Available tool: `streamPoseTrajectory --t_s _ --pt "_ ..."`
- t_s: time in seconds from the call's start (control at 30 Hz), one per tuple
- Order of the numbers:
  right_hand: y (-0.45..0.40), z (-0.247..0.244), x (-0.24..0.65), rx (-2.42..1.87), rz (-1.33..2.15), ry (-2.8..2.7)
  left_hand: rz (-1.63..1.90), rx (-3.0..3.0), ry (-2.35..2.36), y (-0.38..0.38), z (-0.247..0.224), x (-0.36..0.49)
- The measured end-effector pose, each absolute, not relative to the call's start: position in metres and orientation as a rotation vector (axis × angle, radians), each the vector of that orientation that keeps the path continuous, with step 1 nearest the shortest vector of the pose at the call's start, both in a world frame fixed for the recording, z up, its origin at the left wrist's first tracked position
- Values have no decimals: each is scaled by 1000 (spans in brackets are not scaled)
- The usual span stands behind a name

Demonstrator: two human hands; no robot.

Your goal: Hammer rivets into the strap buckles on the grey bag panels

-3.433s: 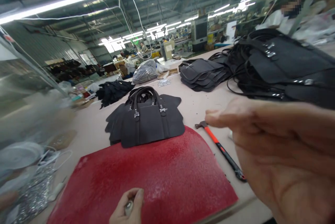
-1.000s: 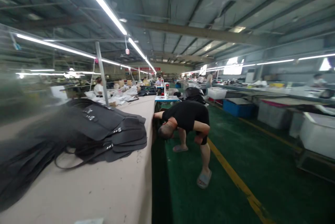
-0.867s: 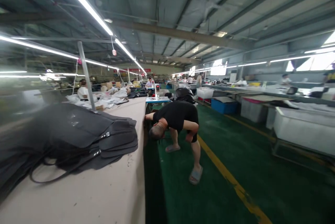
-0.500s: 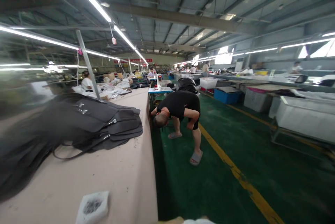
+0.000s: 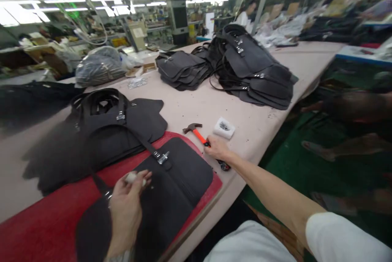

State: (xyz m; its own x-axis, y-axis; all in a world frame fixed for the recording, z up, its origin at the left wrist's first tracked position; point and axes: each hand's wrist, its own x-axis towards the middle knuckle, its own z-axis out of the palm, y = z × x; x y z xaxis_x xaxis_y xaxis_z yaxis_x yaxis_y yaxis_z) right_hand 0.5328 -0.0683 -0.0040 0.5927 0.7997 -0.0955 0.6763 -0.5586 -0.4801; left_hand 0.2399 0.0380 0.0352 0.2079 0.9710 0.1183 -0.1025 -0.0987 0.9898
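My right hand (image 5: 218, 148) is wrapped round the black part of a claw hammer's handle (image 5: 199, 135); the hammer lies on the table, its head pointing away from me. Fingers curled, my left hand (image 5: 126, 209) holds a small whitish object (image 5: 134, 178) whose kind I cannot make out. Beneath that hand a black bag panel (image 5: 180, 176) with a strap and silver buckles (image 5: 163, 157) lies flat on a red board (image 5: 211, 196). Just beyond my right hand sits a white block-like holder (image 5: 224, 128) with small dark bits in its hollow.
More black bag panels with straps are stacked at left (image 5: 143, 119) and in a pile farther back (image 5: 251, 57). A plastic-wrapped bundle (image 5: 101, 66) stands behind. On the right, beyond the table edge, a person bends over the green floor (image 5: 284, 164).
The view has swung left and down from the aisle to the table. Both my hands, the hammer and the red board now show. The bending person is now at the right edge.
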Motion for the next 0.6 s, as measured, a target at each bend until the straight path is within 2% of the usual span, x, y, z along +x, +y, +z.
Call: streamPoseTrajectory --t_s 0.27,0.6 --pt "-76 -13 544 -2486 322 -1218 1250 1195 790 60 4 305" --pt "-72 -3 539 -2452 389 -1254 1269 1258 840 68 -9 299"
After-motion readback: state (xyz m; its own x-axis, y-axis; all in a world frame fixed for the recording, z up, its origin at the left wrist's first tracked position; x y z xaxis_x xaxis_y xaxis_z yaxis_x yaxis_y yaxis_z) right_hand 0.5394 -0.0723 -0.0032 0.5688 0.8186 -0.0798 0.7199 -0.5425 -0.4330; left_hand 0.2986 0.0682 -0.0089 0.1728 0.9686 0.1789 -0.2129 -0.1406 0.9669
